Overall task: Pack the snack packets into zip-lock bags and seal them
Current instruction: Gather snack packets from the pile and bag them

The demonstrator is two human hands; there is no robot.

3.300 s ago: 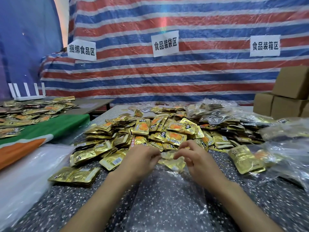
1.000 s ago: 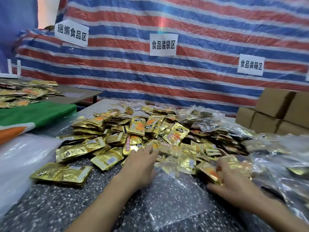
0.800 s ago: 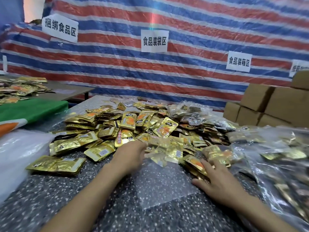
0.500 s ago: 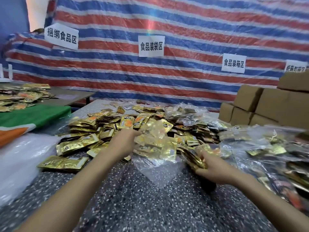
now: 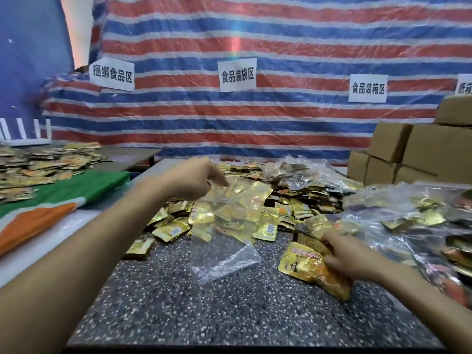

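My left hand [image 5: 195, 181] pinches the top edge of a clear zip-lock bag [image 5: 226, 256] and holds it up above the speckled table; the bag hangs down, its lower corner near the tabletop. To the right, my right hand [image 5: 350, 259] grips a bunch of gold snack packets [image 5: 304, 264] low over the table. A big heap of loose gold packets [image 5: 288, 203] lies behind both hands.
Filled clear bags [image 5: 408, 213] pile up at the right. Cardboard boxes [image 5: 413, 154] are stacked at the back right. A green and orange cloth [image 5: 63, 195] and another table with packets [image 5: 46, 162] lie to the left. The speckled table [image 5: 229, 315] extends toward me.
My left hand has lifted the zip-lock bag off the table. My right hand went to the right, gathered several packets and drew them toward me.
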